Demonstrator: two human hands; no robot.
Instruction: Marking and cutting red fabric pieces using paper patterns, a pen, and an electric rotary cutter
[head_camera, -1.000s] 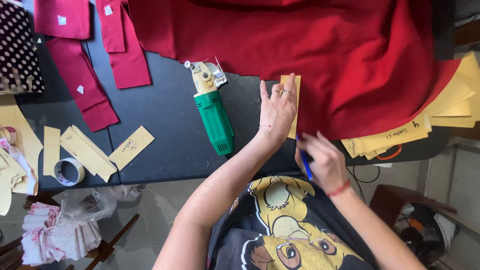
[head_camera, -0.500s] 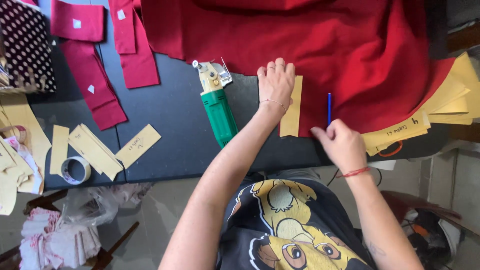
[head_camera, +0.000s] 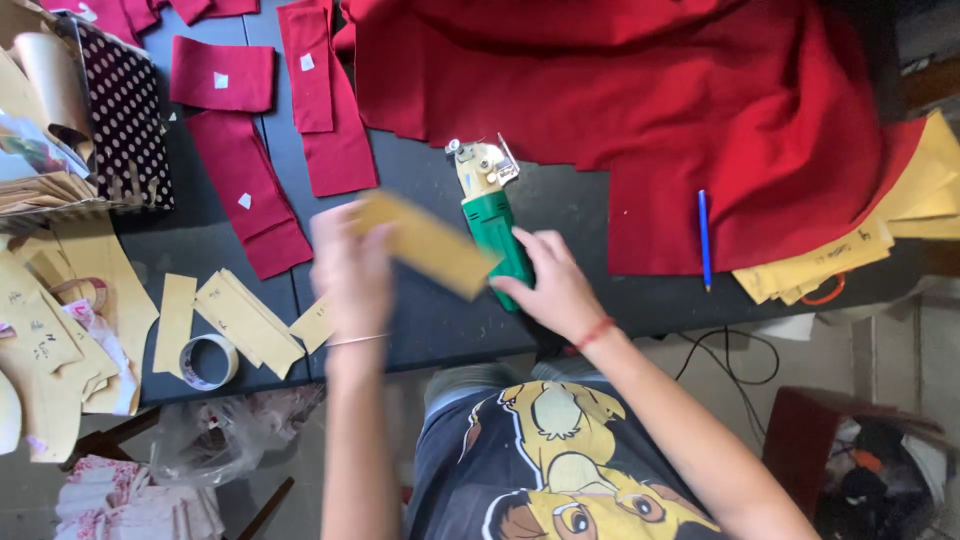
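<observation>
Two hands busy, left hand (head_camera: 350, 265) fingers pinching yellow paper strip (head_camera: 425, 243), right hand (head_camera: 553, 290) fingers gripping green cutter (head_camera: 495, 225)

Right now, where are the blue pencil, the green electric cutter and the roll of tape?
blue pencil (head_camera: 704, 238): head view, middle of its shaft, lying on the red fabric.
green electric cutter (head_camera: 492, 222): head view, upper green handle.
roll of tape (head_camera: 208, 361): head view, on its ring wall.

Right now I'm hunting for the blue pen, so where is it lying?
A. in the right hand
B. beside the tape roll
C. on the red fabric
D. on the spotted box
C: the blue pen lies on the red fabric, apart from both hands.
</observation>
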